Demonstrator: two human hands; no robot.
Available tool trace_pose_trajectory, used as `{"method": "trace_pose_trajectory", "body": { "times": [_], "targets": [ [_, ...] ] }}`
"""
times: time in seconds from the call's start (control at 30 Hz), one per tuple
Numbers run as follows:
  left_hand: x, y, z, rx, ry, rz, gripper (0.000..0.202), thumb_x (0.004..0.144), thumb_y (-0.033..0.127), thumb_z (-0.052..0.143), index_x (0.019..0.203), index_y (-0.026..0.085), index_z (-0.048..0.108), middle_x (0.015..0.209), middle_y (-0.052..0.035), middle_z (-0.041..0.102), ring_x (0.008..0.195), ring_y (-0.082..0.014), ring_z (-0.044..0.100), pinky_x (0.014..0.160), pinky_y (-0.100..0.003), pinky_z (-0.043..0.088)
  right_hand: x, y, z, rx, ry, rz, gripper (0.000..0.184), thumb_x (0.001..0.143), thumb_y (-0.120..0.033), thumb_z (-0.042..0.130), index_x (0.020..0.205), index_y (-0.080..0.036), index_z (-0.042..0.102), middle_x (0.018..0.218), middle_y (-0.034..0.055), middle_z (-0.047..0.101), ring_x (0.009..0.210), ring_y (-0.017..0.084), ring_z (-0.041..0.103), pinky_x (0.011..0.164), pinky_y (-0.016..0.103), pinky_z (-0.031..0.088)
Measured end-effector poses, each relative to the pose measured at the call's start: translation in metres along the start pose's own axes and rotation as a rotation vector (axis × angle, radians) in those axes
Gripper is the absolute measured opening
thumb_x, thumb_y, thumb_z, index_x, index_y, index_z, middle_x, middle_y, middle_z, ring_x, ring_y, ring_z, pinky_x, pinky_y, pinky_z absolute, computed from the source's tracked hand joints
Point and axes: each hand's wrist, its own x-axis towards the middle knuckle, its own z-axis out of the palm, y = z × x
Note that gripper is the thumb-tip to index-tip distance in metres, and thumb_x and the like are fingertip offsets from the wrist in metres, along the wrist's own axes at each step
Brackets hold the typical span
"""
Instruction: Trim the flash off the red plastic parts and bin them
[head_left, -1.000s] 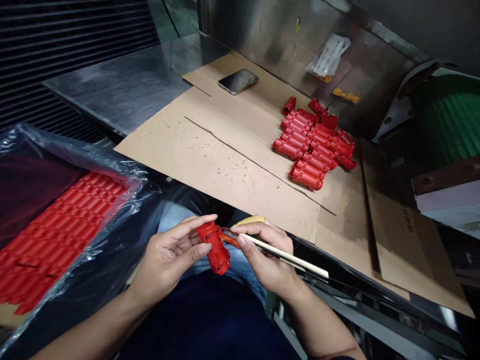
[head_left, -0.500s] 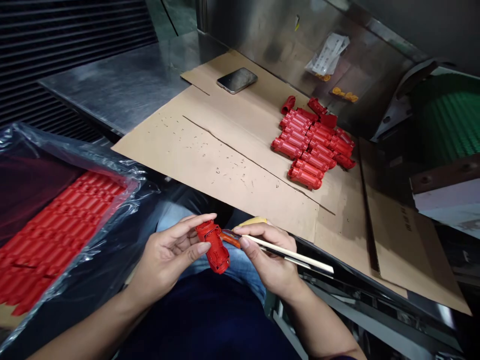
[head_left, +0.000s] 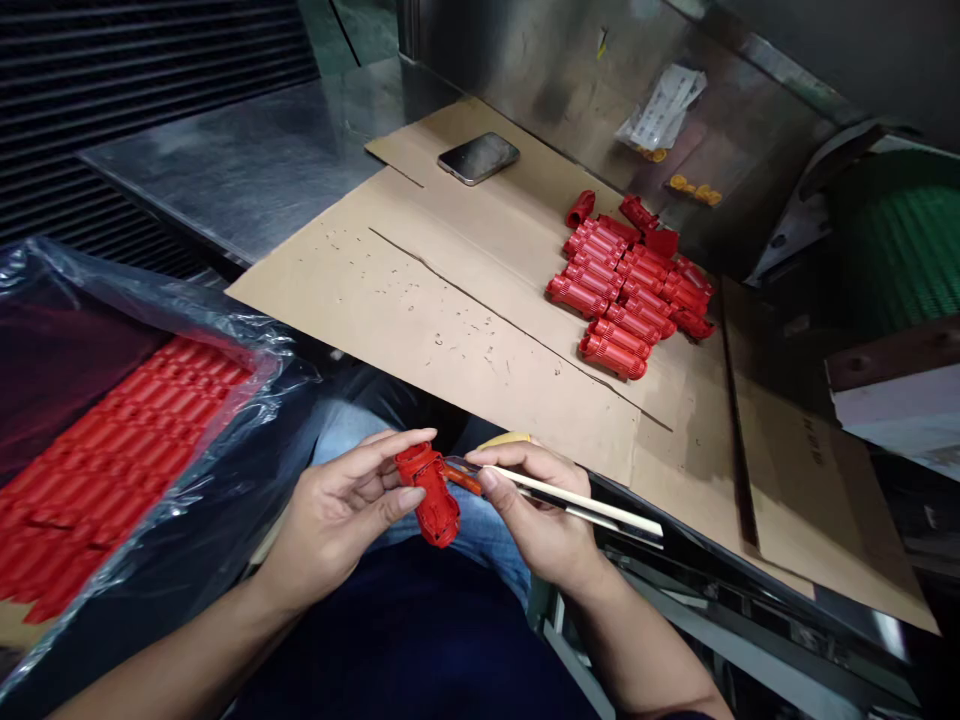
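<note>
Your left hand (head_left: 337, 525), fingers curled, holds the red plastic tube (head_left: 427, 497), long axis running toward you; your right hand (head_left: 534, 515), pinching a pale stick (head_left: 581, 498), lies just right of it, orange tip (head_left: 463, 478) against the tube

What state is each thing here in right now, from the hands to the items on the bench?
left hand, holding the red plastic part
red plastic part, held up off the bench
right hand, pinching the pale stick
pale stick, held level, its tip near the red plastic part
phone, lying flat on the cardboard
cardboard, lying flat, creased, dotted with scraps
loose red parts, lying in a heap
clear plastic, crumpled around rows of red parts
</note>
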Motion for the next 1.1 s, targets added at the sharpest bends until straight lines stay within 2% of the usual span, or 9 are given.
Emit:
{"method": "trace_pose_trajectory", "body": {
  "times": [0.13,0.2,0.33,0.43,0.6,0.73,0.87,1.0,1.1],
  "targets": [
    [0.002,0.001,-0.006,0.039,0.081,0.062,0.050,0.097,0.020,0.082,0.145,0.032,0.077,0.129,-0.0064,0.079,0.118,-0.0239,0.077,0.104,-0.028,0.062,-0.003,0.006,-0.002,-0.022,-0.042,0.055,0.010,0.101,-0.022,0.078,0.106,-0.025,0.086,0.097,0.0049,0.085,0.084,0.017,0.081,0.075,0.026,0.065],
    [0.003,0.003,-0.008,0.056,0.075,0.073,0.051,0.095,0.021,0.083,0.145,0.031,0.077,0.127,-0.0066,0.080,0.116,-0.0246,0.077,0.104,-0.029,0.063,-0.004,0.005,-0.004,-0.054,-0.025,-0.040,0.013,0.101,-0.019,0.077,0.109,-0.025,0.085,0.099,0.0048,0.085,0.086,0.017,0.081,0.076,0.027,0.065],
    [0.004,0.005,-0.005,0.056,0.048,0.049,0.049,0.095,0.021,0.084,0.142,0.032,0.079,0.125,-0.0064,0.080,0.117,-0.0248,0.077,0.106,-0.030,0.063,-0.003,0.000,-0.001,-0.118,-0.030,-0.325,0.032,0.098,-0.008,0.077,0.125,-0.025,0.080,0.114,0.0078,0.084,0.101,0.021,0.079,0.088,0.034,0.066],
    [0.002,0.005,-0.001,0.037,0.050,0.048,0.049,0.093,0.020,0.085,0.140,0.032,0.080,0.130,-0.0063,0.079,0.118,-0.0240,0.078,0.105,-0.028,0.063,-0.002,-0.002,0.004,-0.148,-0.042,-0.418,0.040,0.096,-0.003,0.076,0.131,-0.022,0.077,0.117,0.0113,0.083,0.103,0.024,0.078,0.088,0.039,0.066],
    [0.001,0.008,0.002,0.030,0.051,0.063,0.048,0.093,0.019,0.086,0.139,0.032,0.080,0.123,-0.0055,0.079,0.114,-0.0222,0.080,0.103,-0.026,0.064,-0.001,0.003,0.008,-0.173,-0.016,-0.455,0.041,0.094,0.000,0.075,0.131,-0.019,0.076,0.113,0.0136,0.082,0.100,0.025,0.077,0.087,0.042,0.066],
    [0.002,0.008,0.002,0.040,0.062,0.073,0.047,0.093,0.019,0.086,0.138,0.032,0.081,0.133,-0.0062,0.078,0.114,-0.0214,0.080,0.102,-0.025,0.064,-0.002,0.004,0.008,-0.179,-0.011,-0.434,0.040,0.095,-0.001,0.075,0.130,-0.020,0.076,0.114,0.0127,0.082,0.100,0.025,0.076,0.086,0.042,0.066],
    [0.003,0.006,0.005,0.075,0.071,0.109,0.047,0.094,0.018,0.085,0.138,0.033,0.081,0.134,-0.0060,0.078,0.114,-0.0201,0.080,0.102,-0.023,0.064,-0.003,0.002,0.010,-0.208,0.002,-0.427,0.040,0.096,-0.001,0.072,0.131,-0.021,0.074,0.117,0.0125,0.081,0.107,0.025,0.076,0.092,0.042,0.066],
    [0.002,0.005,0.010,0.176,0.129,0.227,0.050,0.092,0.014,0.085,0.138,0.033,0.080,0.134,-0.0049,0.075,0.113,-0.0185,0.079,0.102,-0.023,0.063,-0.002,0.004,0.016,-0.234,-0.038,-0.424,0.034,0.101,-0.009,0.070,0.133,-0.019,0.068,0.127,0.0157,0.078,0.118,0.028,0.073,0.098,0.048,0.066],
    [0.002,0.003,0.014,0.253,0.172,0.351,0.055,0.090,0.009,0.085,0.138,0.033,0.079,0.125,-0.0035,0.075,0.107,-0.0166,0.077,0.096,-0.023,0.065,-0.003,0.010,0.025,-0.310,-0.031,-0.530,0.032,0.103,-0.010,0.068,0.134,-0.016,0.065,0.119,0.0175,0.077,0.112,0.030,0.071,0.095,0.051,0.068]
  ]
}}
